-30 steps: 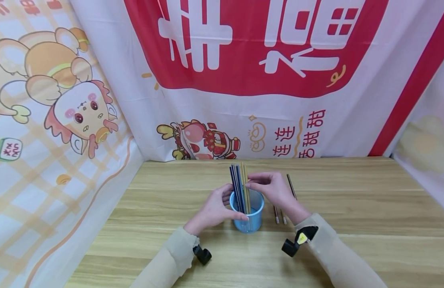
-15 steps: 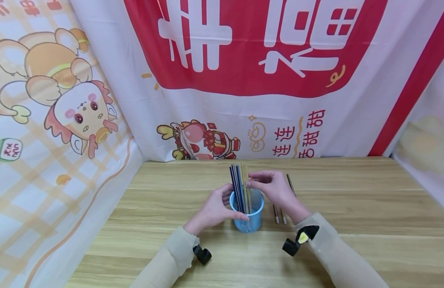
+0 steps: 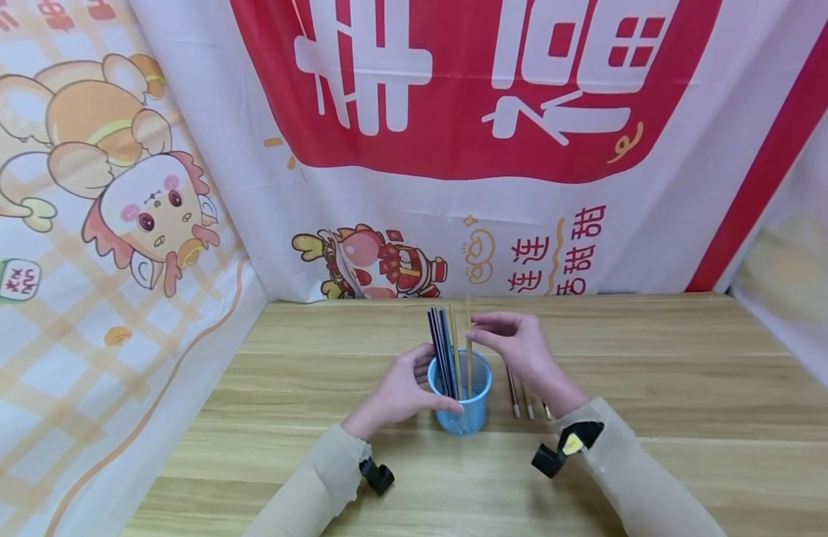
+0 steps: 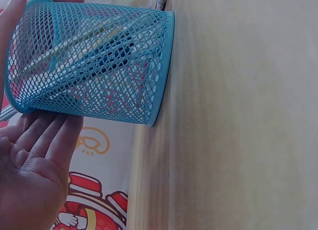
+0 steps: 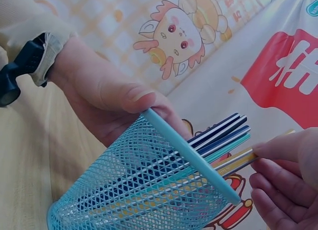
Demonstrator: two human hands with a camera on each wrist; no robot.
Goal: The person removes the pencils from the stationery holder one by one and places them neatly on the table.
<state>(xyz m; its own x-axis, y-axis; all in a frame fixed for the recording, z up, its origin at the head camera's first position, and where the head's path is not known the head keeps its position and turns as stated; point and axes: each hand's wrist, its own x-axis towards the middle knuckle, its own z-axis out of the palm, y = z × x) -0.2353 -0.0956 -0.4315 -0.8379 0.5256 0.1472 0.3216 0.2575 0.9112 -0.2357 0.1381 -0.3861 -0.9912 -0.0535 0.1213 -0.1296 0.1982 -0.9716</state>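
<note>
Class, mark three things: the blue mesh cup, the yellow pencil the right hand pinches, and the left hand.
Blue mesh cup (image 4: 94, 65): left wrist view, on its mesh wall.
Yellow pencil (image 3: 469, 359): head view, on its shaft.
Left hand (image 3: 399, 388): head view, on its back.

On the table (image 3: 468, 492): an upright mesh pencil cup (image 3: 466, 424). In the cup, toward its left: clustered pencils (image 3: 441, 339). In the cup, toward its right: a held pencil (image 3: 469, 365), upper part in the right hand (image 3: 524, 350). Around the cup's left side: the left hand (image 3: 400, 384). On the table, right of the cup: loose pencils (image 3: 513, 394). Behind the cup, beyond the table: a hanging cloth (image 3: 488, 201).
</note>
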